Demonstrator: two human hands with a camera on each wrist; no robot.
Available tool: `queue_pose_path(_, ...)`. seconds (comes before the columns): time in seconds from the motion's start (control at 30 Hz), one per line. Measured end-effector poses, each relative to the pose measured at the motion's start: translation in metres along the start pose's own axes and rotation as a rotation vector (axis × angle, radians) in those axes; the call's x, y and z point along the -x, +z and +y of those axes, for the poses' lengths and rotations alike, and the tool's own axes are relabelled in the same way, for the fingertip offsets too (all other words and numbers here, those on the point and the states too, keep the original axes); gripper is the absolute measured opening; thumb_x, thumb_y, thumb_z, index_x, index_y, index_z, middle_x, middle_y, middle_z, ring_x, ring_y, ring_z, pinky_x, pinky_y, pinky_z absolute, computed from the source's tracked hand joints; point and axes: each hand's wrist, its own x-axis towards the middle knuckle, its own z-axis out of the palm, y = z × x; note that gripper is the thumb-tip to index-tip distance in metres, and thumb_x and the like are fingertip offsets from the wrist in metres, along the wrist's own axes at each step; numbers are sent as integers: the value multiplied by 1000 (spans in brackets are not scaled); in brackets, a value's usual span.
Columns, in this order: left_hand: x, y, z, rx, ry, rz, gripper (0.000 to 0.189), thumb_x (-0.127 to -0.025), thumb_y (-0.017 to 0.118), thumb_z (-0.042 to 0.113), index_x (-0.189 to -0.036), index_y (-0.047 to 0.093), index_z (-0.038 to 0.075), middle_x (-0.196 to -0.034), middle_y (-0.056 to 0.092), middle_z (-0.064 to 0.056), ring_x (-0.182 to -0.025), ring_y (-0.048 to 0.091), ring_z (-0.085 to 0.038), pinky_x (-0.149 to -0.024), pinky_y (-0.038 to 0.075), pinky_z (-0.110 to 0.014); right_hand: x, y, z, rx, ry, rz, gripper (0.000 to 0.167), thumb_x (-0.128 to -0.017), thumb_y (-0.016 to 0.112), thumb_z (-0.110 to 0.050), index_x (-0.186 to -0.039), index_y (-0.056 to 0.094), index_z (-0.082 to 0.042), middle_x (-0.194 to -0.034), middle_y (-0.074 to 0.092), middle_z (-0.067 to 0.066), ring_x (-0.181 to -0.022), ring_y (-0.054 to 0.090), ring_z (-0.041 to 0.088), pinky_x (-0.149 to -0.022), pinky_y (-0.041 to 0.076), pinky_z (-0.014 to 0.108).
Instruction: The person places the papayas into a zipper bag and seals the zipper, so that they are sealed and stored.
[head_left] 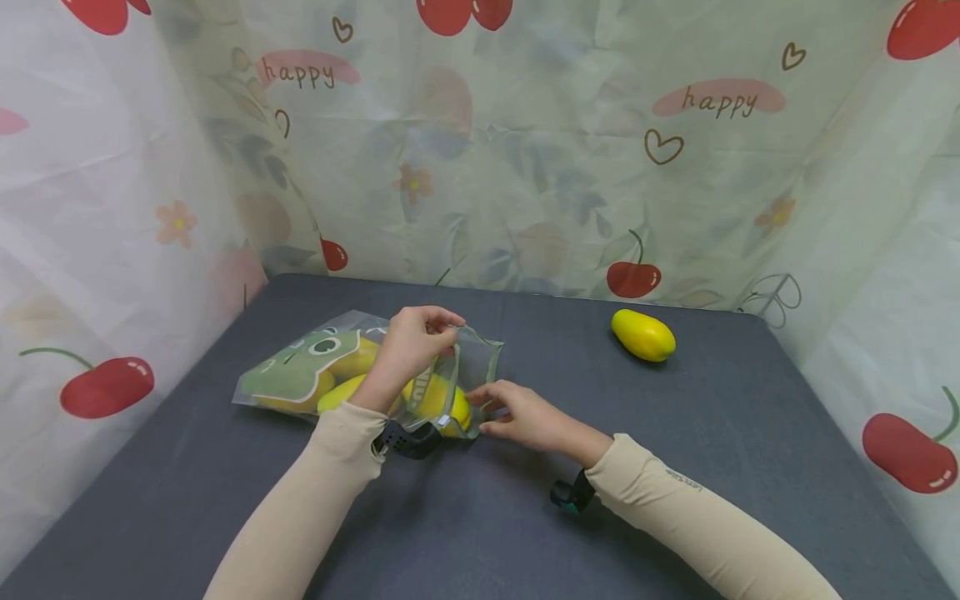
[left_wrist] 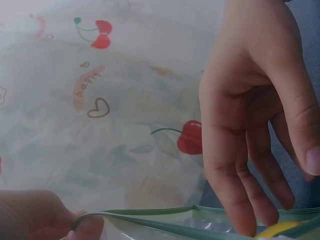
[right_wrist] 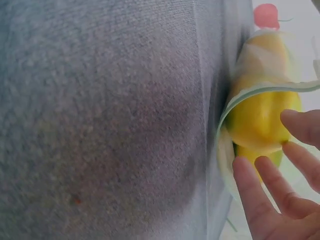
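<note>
A clear zip bag [head_left: 281,379] with a green cartoon face lies on its side on the table, its mouth toward the right. Several yellow mangoes are inside it, one mango [right_wrist: 257,120] just within the opening. My left hand [head_left: 411,346] pinches the green-edged rim from above and holds the mouth apart, as the left wrist view also shows. At the opening is my right hand [head_left: 528,417], fingers spread and loosely bent. In the right wrist view its fingertips [right_wrist: 242,167] are right at the mango's near end.
Another yellow mango [head_left: 643,335] lies alone at the back right of the dark grey table [head_left: 570,533]. A patterned curtain [head_left: 525,200] with cherries and hearts hangs behind the table and along both sides.
</note>
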Motion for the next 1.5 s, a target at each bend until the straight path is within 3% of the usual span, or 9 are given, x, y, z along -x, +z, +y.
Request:
queue_pose_path(0.37, 0, -3, 1, -12, 9, 5, 20, -92, 60, 12, -107, 73, 11, -82, 71, -7, -67, 68, -16, -55, 48, -27, 6, -25, 0, -4, 32, 66, 50, -93, 63, -11, -141, 47, -12, -138, 50, 14, -124, 53, 31, -96, 51, 41)
queue_pose_path(0.8, 0, -3, -1, -7, 7, -3, 21, -92, 59, 12, -107, 73, 10, -83, 71, -6, -67, 68, -15, -52, 44, -26, 22, -78, 11, -48, 57, 290, 48, -94, 62, -17, -140, 48, -16, -143, 48, 10, -128, 51, 33, -99, 48, 47)
queue_pose_path(1.07, -1, -3, -2, 6, -5, -7, 18, -91, 60, 12, -103, 73, 13, -82, 71, -6, -67, 68, -15, -54, 46, -26, 35, -110, 31, -74, 42, 447, 51, -96, 59, -15, -143, 42, -9, -144, 44, 14, -132, 46, 34, -103, 44, 49)
queue_pose_path(1.27, -1, -3, -1, 10, -11, -10, 18, -91, 61, 13, -104, 73, 13, -84, 71, -6, -68, 68, -15, -56, 47, -26, 44, -129, 55, 15, 59, 610, 52, -97, 58, -17, -144, 41, -8, -148, 41, 14, -135, 42, 37, -106, 39, 53)
queue_pose_path(1.5, 0, -3, 1, 11, -21, -7, 17, -91, 61, 12, -104, 73, 13, -85, 70, -7, -67, 68, -16, -59, 50, -27, 58, -144, 84, 100, 171, 735, 60, -97, 56, -21, -151, 32, -11, -152, 30, 21, -140, 29, 43, -110, 30, 58)
